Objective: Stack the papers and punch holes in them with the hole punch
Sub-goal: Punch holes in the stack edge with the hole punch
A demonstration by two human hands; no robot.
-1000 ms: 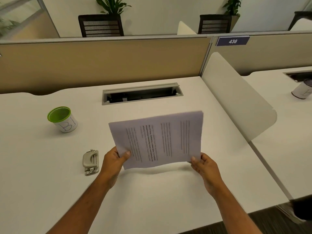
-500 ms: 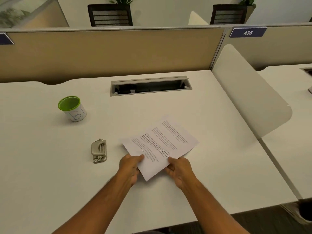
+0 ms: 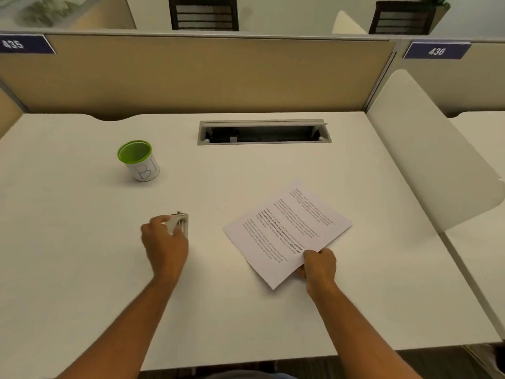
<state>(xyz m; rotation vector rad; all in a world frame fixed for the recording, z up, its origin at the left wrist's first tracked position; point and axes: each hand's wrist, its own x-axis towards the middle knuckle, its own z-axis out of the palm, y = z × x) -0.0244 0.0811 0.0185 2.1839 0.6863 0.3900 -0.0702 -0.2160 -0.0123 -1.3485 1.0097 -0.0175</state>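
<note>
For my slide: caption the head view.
Left hand grips hole punch; right hand holds stacked papers on desk.

White papers with black print, a silver-grey hole punch, a green-lined white cup, all on a white desk.

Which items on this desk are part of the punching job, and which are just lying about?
In use: papers pinched by right hand; hole punch gripped by left hand.
Lying about: green-rimmed cup; cable tray.
</note>
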